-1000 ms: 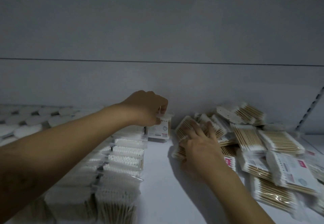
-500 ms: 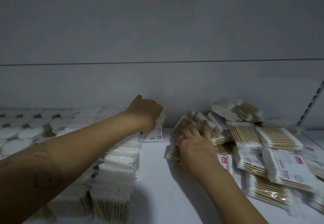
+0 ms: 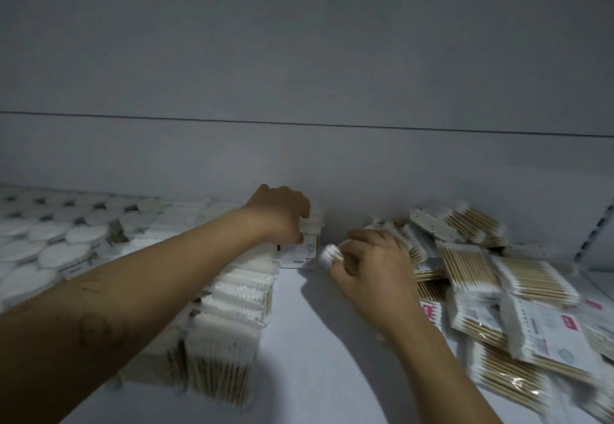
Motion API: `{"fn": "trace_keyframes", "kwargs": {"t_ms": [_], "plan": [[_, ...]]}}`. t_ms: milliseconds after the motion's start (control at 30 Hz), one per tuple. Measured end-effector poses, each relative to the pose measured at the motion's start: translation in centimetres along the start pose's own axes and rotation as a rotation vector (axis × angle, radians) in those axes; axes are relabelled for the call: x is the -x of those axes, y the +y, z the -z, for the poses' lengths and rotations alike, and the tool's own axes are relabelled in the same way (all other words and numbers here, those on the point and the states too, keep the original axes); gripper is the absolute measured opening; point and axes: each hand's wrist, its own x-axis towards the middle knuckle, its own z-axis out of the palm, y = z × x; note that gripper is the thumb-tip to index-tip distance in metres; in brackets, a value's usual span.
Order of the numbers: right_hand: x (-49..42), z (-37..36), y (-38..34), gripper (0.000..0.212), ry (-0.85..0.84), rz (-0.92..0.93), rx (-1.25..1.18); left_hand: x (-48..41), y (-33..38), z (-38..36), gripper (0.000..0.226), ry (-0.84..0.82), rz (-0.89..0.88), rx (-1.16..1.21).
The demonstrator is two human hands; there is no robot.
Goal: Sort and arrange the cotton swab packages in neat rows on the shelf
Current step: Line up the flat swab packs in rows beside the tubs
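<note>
A neat row of upright cotton swab packages [image 3: 232,310] runs from the shelf's front toward the back wall. My left hand [image 3: 279,214] reaches over it and rests on an upright package [image 3: 304,251] at the row's far end. My right hand [image 3: 375,267] is closed on another swab package [image 3: 329,256], lifted end-on just right of that one. To the right lies a loose pile of swab packages [image 3: 481,277] with wooden sticks showing, some face up with pink labels.
Round white cotton pads [image 3: 59,234] fill the shelf to the far left. The white shelf floor [image 3: 315,357] shows between the row and the pile. The grey back wall [image 3: 299,164] stands right behind my hands. A slotted shelf upright [image 3: 594,234] is at the right.
My right hand has lifted a package out of the pile and carried it left toward the row's far end. My left hand has stayed on the upright package by the back wall.
</note>
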Motion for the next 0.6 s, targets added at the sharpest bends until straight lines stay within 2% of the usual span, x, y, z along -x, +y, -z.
{"fn": "trace_keyframes", "kwargs": {"t_ms": [67,200,333,533,600], "plan": [[-0.1,0.4,0.3,0.017,0.027,-0.072,-0.234,1.0,-0.5,0.7,0.055,-0.021,-0.01,0.075],[-0.3,1.1,0.7,0.015,0.015,-0.256,-0.691,3.0,-0.5,1.9,0.052,0.054,-0.045,0.338],[-0.6,1.6,1.0,0.026,0.021,-0.296,-0.837,4.8,0.7,2.7,0.045,0.136,-0.118,0.602],[-0.5,1.9,0.2,0.018,0.031,-0.37,-1.121,6.8,2.3,2.6,0.04,0.197,-0.061,0.718],[-0.4,2.2,-0.1,0.014,0.002,-0.384,-1.298,7.3,2.5,2.5,0.037,0.269,-0.012,0.848]]}}
